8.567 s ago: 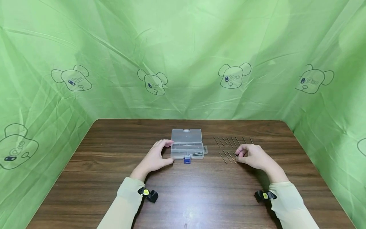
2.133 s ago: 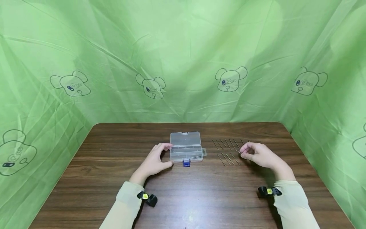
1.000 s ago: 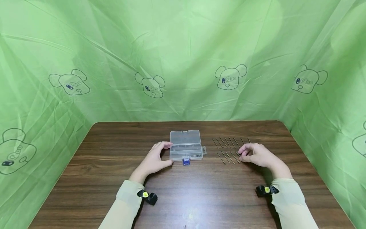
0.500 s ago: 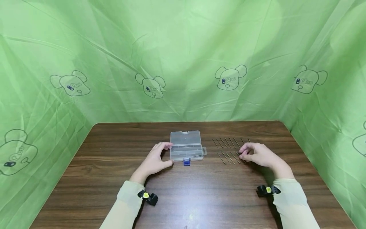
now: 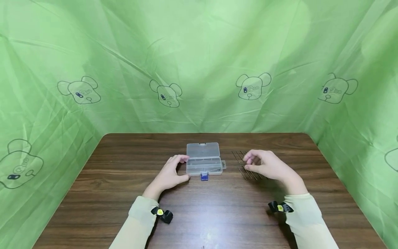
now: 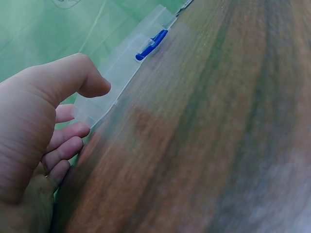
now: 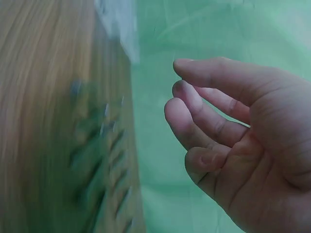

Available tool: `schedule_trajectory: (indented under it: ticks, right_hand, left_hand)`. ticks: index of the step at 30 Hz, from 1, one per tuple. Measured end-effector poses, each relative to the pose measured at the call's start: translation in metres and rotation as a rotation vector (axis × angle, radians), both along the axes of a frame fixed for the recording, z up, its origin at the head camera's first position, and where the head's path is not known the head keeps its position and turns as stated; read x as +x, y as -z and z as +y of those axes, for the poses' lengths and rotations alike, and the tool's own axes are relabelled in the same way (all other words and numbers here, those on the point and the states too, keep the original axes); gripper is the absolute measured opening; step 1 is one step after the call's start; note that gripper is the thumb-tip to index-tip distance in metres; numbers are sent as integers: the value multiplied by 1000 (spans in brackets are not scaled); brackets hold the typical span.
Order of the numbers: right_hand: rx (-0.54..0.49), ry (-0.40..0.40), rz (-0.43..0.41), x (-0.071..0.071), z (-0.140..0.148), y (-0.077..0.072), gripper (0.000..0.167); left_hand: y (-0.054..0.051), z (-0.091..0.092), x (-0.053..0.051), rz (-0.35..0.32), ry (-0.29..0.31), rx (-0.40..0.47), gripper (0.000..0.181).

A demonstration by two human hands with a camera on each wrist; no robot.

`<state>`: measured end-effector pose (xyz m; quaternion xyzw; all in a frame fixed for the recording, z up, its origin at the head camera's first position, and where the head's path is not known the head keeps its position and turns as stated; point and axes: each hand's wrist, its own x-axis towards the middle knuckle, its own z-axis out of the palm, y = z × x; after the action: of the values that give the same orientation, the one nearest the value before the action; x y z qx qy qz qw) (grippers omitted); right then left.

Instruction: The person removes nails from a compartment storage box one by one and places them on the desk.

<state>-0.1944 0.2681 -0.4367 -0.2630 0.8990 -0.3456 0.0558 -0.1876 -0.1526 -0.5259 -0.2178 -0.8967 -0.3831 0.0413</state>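
Observation:
My left hand holds the left end of a clear plastic compartment box, thumb at its front corner and fingers at the back. The box's lid is folded back and its blue latch hangs at the front. A few thin metal rods, nail-like, lie in its front compartment. My right hand hovers above two rows of similar rods and covers part of them. Rods of the far row and near row show to its left. In the right wrist view its loosely bent fingers hold nothing.
The wooden table reaches back to a green cloth backdrop, which also hangs at both sides. A small hanging tab sticks out from the box's right end. Each wrist wears a black camera band.
My right hand has let go of a rod at the near row's right end, then moved left and slightly up over the rows. My left hand keeps its place at the box.

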Motion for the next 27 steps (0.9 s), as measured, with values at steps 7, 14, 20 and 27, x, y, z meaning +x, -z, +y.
schedule_trajectory:
  ticks: [7, 14, 20, 27]
  right_hand:
    - [-20, -98, -2, -11, -55, -1, 22]
    - [-32, -156, 70, -23, -92, 19, 29]
    - [-51, -168, 138, -24, -102, 28, 24]
    - [-35, -183, 143, -25, -104, 36, 20]
  left_hand:
    - [0, 0, 0, 20, 5, -1, 70]
    - [0, 0, 0, 25, 9, -1, 69]
    - [0, 2, 2, 24, 6, -9, 69]
    - [1, 2, 6, 26, 0, -5, 69]
